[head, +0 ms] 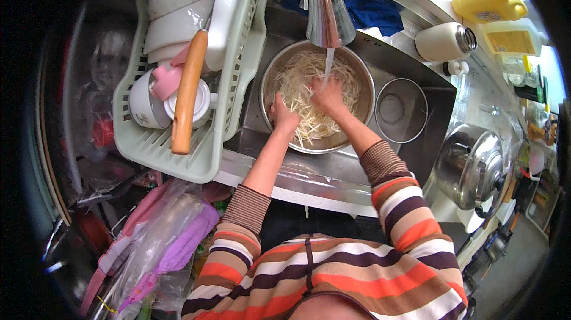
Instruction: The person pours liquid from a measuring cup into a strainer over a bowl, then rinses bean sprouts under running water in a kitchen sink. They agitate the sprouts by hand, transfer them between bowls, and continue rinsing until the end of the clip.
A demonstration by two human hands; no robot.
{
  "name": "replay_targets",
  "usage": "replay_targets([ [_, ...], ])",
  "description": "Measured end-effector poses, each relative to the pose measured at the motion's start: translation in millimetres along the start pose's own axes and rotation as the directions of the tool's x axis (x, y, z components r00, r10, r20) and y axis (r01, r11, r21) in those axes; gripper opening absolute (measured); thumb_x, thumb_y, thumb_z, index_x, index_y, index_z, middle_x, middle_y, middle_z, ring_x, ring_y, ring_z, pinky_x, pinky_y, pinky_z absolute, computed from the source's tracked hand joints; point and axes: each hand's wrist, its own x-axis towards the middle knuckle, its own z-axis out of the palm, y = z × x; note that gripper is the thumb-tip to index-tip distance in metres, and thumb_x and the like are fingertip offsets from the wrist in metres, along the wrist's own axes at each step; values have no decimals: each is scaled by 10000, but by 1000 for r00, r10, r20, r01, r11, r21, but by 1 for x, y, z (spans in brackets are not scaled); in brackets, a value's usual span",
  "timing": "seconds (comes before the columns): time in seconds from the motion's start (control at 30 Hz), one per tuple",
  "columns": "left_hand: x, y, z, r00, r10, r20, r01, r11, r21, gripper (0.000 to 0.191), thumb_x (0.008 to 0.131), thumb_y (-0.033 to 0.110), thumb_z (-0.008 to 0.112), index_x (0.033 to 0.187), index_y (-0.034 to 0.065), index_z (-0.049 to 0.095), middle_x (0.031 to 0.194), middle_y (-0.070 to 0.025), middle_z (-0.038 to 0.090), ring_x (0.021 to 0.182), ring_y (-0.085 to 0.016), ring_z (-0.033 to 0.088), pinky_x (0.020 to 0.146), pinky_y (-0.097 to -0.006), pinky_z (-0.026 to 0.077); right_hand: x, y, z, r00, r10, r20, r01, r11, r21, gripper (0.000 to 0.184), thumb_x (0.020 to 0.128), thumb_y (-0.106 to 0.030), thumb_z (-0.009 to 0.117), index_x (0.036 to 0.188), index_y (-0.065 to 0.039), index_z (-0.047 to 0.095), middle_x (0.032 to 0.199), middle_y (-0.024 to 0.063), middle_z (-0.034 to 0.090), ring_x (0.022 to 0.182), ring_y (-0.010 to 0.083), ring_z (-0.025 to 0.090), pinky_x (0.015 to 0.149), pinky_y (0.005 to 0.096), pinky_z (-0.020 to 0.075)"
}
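Note:
Both my hands are in a round stainless steel basin (371, 110) heaped with pale bean sprouts (308, 130) in water. At the basin's left side, my left hand (283, 115) presses into the sprouts, its fingertips partly hidden. Near the middle, my right hand (328, 95) is sunk among them with its fingers covered. Whether either hand grips any sprouts cannot be seen. From the chrome faucet (328, 12) above, a stream of water (328, 63) falls onto or right beside my right hand. The basin stands in a metal sink (294, 166).
A pale green dish rack (200, 168) with bowls, a lidded cup and a wooden rolling pin (189, 92) overhangs the sink's left. A round mesh strainer (401, 110) lies to the basin's right. Beyond are a lidded steel pot (473, 166), a white thermos (439, 42) and a yellow jug (486, 4).

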Motion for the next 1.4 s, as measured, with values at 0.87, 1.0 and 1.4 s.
replay_targets([
  [0.87, 16, -18, 10, 1000, 25, -14, -27, 981, -191, 889, 673, -9, 625, 1489, 71, 282, 1435, -187, 379, 1304, -339, 419, 1055, -394, 374, -33, 13, -8, 998, -63, 4, 63, 997, 46, 449, 855, -205, 595, 1302, -207, 566, 1343, 71, 553, 1256, 369, 471, 1043, 530, 360],
  [1.0, 25, -10, 8, 933, 305, -190, -270, 944, 189, 809, 701, 77, 668, 1443, 66, 343, 1416, -223, 412, 1341, -375, 357, 1118, -439, 287, -32, 30, -15, 999, -17, -40, 33, 890, 455, 423, 792, -50, 579, 1196, -161, 638, 1275, 109, 595, 1189, 366, 523, 1013, 449, 416],
  [1.4, 65, 39, 49, 942, 56, 332, 242, 572, -784, 529, 940, 297, 608, 1359, 34, 423, 1230, -168, 570, 920, -221, 653, 711, -337, 575, -1, 26, -7, 995, 16, 96, -83, -360, 929, 554, 777, -45, 684, 1304, -83, 519, 1120, 65, 625, 961, 149, 600, 826, 290, 483],
])
